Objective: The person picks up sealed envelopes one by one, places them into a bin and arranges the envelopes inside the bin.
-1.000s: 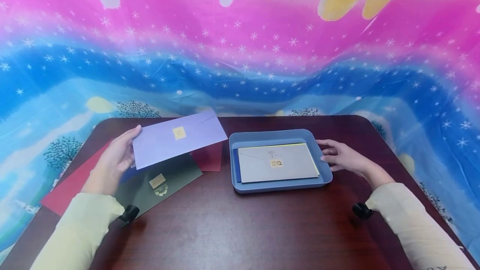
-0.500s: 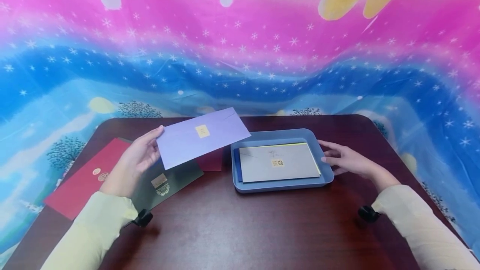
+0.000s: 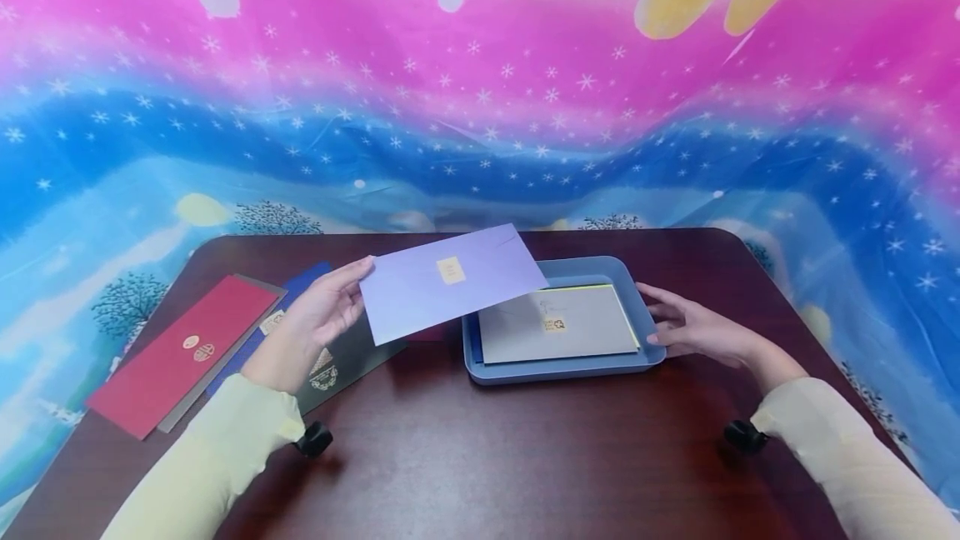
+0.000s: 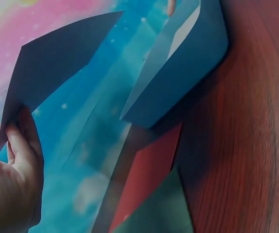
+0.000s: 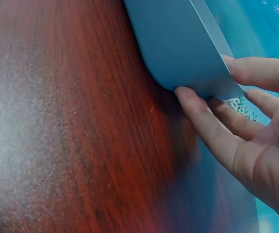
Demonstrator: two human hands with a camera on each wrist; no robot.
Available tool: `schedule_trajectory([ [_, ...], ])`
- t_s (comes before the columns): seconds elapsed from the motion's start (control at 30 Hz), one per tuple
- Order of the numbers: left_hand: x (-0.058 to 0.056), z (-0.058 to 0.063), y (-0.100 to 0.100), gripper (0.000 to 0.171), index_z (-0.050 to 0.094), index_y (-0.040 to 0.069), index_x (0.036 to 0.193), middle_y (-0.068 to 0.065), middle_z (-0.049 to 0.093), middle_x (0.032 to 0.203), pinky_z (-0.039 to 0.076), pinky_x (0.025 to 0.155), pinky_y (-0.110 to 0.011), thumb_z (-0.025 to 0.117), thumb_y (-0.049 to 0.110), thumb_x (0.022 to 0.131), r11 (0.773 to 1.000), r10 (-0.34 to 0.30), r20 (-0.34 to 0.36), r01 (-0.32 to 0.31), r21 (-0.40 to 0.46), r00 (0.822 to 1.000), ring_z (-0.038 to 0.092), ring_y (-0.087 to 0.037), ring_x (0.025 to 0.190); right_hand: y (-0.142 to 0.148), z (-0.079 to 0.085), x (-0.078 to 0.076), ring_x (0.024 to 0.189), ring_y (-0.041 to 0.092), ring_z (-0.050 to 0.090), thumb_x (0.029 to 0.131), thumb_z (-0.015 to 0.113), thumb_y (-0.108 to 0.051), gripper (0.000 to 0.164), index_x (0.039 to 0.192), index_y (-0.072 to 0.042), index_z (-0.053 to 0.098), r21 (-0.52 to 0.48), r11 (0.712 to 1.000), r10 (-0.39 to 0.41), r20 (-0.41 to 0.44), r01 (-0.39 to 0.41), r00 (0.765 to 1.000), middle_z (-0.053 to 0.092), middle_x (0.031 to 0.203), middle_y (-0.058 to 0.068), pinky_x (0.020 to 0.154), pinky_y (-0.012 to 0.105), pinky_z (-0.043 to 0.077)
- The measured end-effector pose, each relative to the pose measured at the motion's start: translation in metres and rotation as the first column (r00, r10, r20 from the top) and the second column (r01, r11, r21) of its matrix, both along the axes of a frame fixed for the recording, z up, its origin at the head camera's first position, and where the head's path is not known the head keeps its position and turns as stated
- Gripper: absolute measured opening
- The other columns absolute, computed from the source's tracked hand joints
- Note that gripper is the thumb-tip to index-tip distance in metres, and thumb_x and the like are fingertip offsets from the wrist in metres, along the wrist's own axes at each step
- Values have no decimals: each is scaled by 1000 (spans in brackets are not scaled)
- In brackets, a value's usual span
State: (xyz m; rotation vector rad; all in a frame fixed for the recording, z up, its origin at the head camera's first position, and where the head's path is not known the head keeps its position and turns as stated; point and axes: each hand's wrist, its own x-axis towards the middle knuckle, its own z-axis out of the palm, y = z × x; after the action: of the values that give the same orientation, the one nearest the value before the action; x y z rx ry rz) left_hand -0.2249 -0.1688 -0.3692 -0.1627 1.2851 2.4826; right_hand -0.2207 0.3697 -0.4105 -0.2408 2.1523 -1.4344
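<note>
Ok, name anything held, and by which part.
The left hand pinches the lavender envelope by its left end; the right hand only touches the tray at its right end.

High head, close wrist views, common tray point(image 3: 566, 374)

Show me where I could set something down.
The widest bare patch of table is in front of the tray, between the two sleeves; a smaller one lies behind the right hand, by the far right corner. The left is crowded: red envelope, blue envelope, green envelope. A grey envelope fills most of the tray.
</note>
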Motion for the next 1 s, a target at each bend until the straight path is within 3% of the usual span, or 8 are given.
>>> schedule_trajectory([
  [0.27,-11,-5,28,29,73,9,93,-5,72,90,58,72,-20,48,5,108,999,-36,18,36,5,999,70,-11,80,1,1,3,126,45,56,99,68,-9,94,165,-12,1,-5,1000,-10,10,10,1000,20,157,39,94,54,54],
  [0.57,-22,-17,62,31,75,14,95,-3,73,92,58,75,-20,48,8,109,994,-95,8,95,-53,995,70,-10,83,-2,3,4,123,41,59,98,69,-10,95,165,-12,2,17,1000,-23,23,23,999,20,157,39,93,50,56],
  [0.7,-27,-22,78,21,68,9,118,-1,73,95,57,75,-21,49,12,109,986,-122,29,124,-111,992,69,-11,86,-1,2,3,122,40,59,98,69,-10,95,165,-12,2,19,1000,-21,23,20,1000,20,157,39,92,49,56],
  [0.83,-30,-26,92,38,52,1,145,-1,71,99,56,75,-21,49,16,110,974,-151,41,156,-163,988,67,-11,90,0,1,3,122,39,59,98,69,-9,95,166,-12,3,18,1000,-24,24,24,999,20,157,39,92,49,57],
  [1.0,-31,-29,107,45,47,2,152,-4,68,111,55,77,-21,49,19,110,956,-174,65,184,-230,983,64,-13,96,0,1,2,119,38,61,98,69,-9,95,165,-13,2,3,1000,-19,26,19,999,20,157,39,90,47,57],
])
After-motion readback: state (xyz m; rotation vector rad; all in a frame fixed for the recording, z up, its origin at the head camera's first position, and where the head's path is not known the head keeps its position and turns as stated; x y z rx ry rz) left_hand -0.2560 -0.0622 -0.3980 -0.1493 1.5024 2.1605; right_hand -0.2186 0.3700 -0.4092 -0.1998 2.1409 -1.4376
